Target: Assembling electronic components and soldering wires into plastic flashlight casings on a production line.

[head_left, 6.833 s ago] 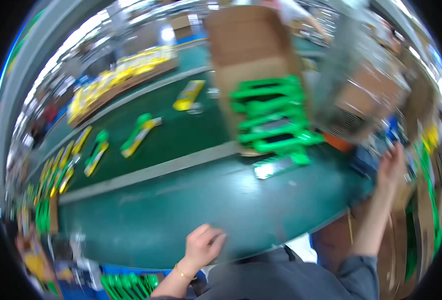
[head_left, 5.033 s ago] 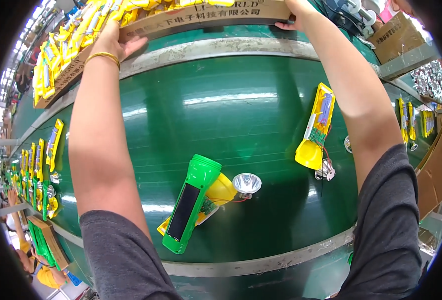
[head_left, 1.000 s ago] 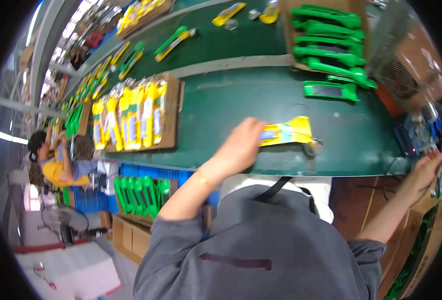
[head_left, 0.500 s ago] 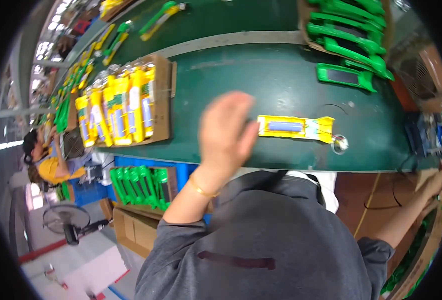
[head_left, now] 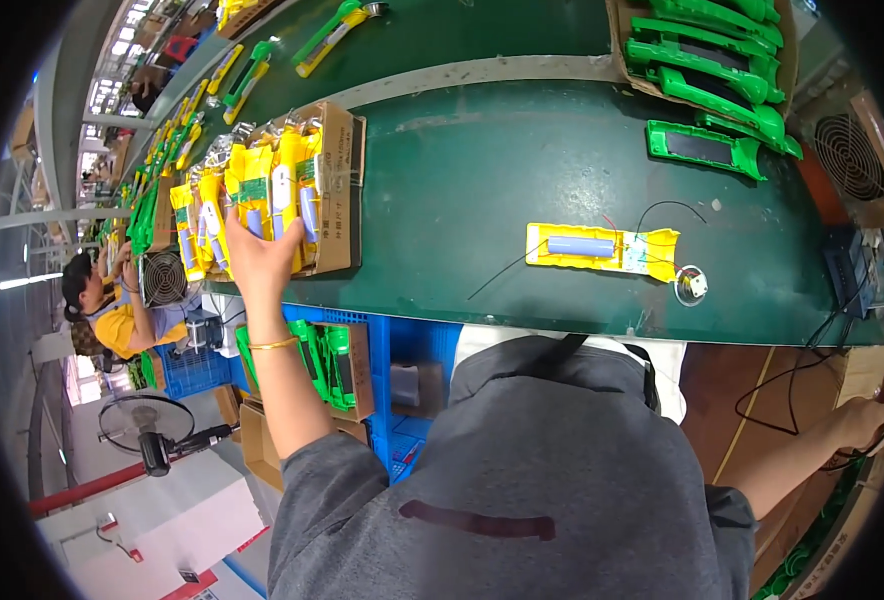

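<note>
My left hand (head_left: 260,258) is at the near side of a cardboard box (head_left: 338,190) on the left of the bench. Its thumb and fingers are spread against the yellow plastic housings (head_left: 252,185) standing in the box; no firm grip shows. Blue cylindrical cells and loose wires show in several of them. One yellow housing (head_left: 652,262) lies apart on the bench, with a blue cell (head_left: 580,246), thin wires and a round clear part (head_left: 691,286) at its right end. At the far right edge my right hand (head_left: 867,420) is beside a carton, its fingers too small and distorted to read.
Green housings (head_left: 707,55) fill a box at the back right, and another green housing (head_left: 704,150) lies before it. More green parts (head_left: 327,365) stand in a box below the bench. A fan (head_left: 147,430) and a person in yellow (head_left: 122,330) are at left. Black cables (head_left: 792,395) hang at right.
My left hand has moved left from beside the lone yellow housing to the box of yellow housings. My right hand has shifted slightly lower at the far right.
</note>
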### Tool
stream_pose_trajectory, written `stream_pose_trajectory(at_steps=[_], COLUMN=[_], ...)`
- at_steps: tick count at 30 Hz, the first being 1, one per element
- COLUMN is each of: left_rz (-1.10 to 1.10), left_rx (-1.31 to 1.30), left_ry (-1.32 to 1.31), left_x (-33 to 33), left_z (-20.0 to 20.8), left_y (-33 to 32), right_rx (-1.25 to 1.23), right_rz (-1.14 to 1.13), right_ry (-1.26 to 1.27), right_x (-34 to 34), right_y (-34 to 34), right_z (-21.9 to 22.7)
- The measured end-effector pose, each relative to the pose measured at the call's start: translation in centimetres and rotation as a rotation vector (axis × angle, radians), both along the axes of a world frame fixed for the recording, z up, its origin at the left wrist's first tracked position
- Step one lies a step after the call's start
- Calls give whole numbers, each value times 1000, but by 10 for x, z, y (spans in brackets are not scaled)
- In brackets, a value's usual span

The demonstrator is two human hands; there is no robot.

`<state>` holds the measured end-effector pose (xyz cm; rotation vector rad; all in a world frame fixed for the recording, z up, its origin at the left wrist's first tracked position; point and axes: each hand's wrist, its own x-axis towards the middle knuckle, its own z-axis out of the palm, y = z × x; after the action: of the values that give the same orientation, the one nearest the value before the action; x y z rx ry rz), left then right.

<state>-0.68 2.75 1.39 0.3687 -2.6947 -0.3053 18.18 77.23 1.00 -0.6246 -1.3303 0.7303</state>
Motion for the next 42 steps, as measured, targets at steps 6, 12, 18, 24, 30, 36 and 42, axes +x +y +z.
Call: stream_pose_trajectory(at_steps=[6, 12, 18, 24, 30, 36, 42], left_rz=[22, -46, 36, 27, -253, -369, -457], left_rx=[122, 259, 94, 168, 287, 108, -6], left_ry=[-289, -224, -173, -73, 123, -184, -326], left_x=[-17, -7, -2, 0, -9, -43, -68], left_z=[24, 11, 0, 17, 61, 9, -41], left_y=[3, -6, -2, 23, 50, 146, 163], right_rx=[-176, -321, -409, -390, -425, -900, -953], right_rz=[200, 390, 356, 455, 1056, 1306, 1291], right_ry=[171, 178, 106, 98, 401, 491, 421], right_x=[-19, -52, -63, -55, -47, -64, -45], right_y=[-68, -104, -140, -125, -110, -137, -162], right_z=[-27, -38, -29, -43, -40, -37, -24])
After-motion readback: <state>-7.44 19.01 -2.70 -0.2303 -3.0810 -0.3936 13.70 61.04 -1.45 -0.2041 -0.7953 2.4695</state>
